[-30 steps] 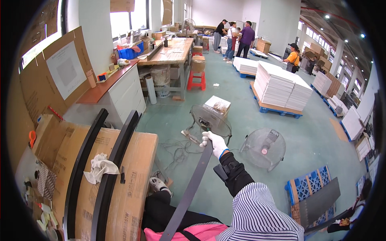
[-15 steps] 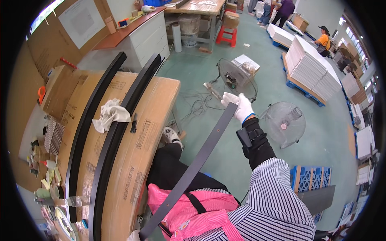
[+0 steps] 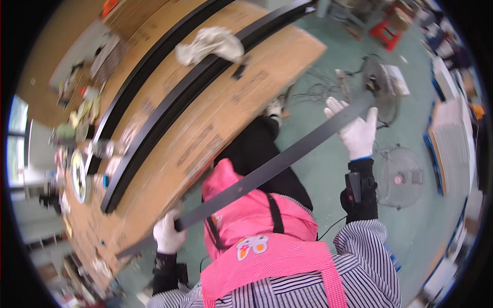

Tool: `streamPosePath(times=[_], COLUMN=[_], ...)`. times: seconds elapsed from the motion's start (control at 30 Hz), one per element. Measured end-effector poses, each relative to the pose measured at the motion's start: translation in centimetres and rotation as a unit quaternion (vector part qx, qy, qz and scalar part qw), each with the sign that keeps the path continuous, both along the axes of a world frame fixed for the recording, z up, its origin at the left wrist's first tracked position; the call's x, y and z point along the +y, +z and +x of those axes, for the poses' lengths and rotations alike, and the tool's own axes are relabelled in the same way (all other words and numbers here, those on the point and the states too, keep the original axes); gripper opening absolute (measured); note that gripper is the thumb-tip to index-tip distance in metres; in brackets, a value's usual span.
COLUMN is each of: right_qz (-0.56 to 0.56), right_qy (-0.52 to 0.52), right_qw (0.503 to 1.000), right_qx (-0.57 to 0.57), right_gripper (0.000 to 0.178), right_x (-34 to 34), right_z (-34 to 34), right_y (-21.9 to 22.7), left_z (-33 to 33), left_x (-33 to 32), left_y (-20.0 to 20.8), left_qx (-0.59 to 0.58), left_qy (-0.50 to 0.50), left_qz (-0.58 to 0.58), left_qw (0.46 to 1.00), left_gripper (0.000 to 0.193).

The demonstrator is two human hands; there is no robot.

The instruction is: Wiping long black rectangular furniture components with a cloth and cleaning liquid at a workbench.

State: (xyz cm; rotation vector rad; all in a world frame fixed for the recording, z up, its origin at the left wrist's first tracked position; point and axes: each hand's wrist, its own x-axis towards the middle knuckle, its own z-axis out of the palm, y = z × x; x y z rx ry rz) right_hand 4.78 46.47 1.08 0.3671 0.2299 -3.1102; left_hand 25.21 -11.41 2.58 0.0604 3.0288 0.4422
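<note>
Grip: the left hand point(image 3: 169, 234), white-gloved, curls around a long dark-grey strip point(image 3: 272, 168) near its lower end; the right hand point(image 3: 357, 134) spreads wide, palm up, beneath the upper end. The strip slants in front of a pink apron point(image 3: 290, 254). To its left, two black bars point(image 3: 174, 105) lie on cardboard point(image 3: 226, 115), a crumpled white cloth point(image 3: 210, 45) resting partly on the nearer one. Beyond the right hand, a fan point(image 3: 384, 84) stands on green floor point(image 3: 328, 182).

Even, fairly bright indoor light, with daylight showing white in the window point(image 3: 18, 115) at left. Clear film point(image 3: 134, 128) on the cardboard surface point(image 3: 277, 66) catches soft glare. Blur softens the gray strip point(image 3: 275, 167) and red stool point(image 3: 387, 36); fisheye distortion bends the edges toward black corners.
</note>
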Motion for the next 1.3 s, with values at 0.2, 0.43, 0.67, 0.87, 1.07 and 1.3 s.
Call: streamPosePath(times=[0.2,0.43,0.67,0.87,1.07,1.3], right_qz=[0.053,0.025,0.083,0.09,0.204,0.473], right_qy=[0.057,0.177,0.158,0.137,0.178,0.16], right_qw=[0.996,0.983,0.981,0.982,0.956,0.851], right_qx=[-0.051,-0.036,-0.071,-0.096,-0.111,-0.161], right_gripper=[0.082,0.057,0.053,0.05,0.04,0.04], right_x=[-7.1,-12.9,-14.9,-14.3,-13.6,-15.0], right_z=[1.3,4.1,4.8,5.1,6.7,7.0], right_y=[-1.8,-3.7,-5.8,-5.4,-7.3,-5.4], left_z=[-0.5,-1.2,-2.9,-3.6,-6.3,-7.1], left_x=[3.3,7.3,10.3,11.4,9.5,7.6], left_y=[0.1,-0.1,-0.9,-0.8,2.0,-1.9], left_qx=[0.048,0.033,0.051,0.062,-0.425,-0.503], left_qy=[0.011,0.031,0.053,0.035,0.041,0.063], left_qz=[0.001,0.01,0.041,0.051,0.243,0.308], left_qw=[0.999,0.999,0.996,0.996,0.871,0.805], left_gripper=[0.05,0.047,0.052,0.048,0.048,0.084])
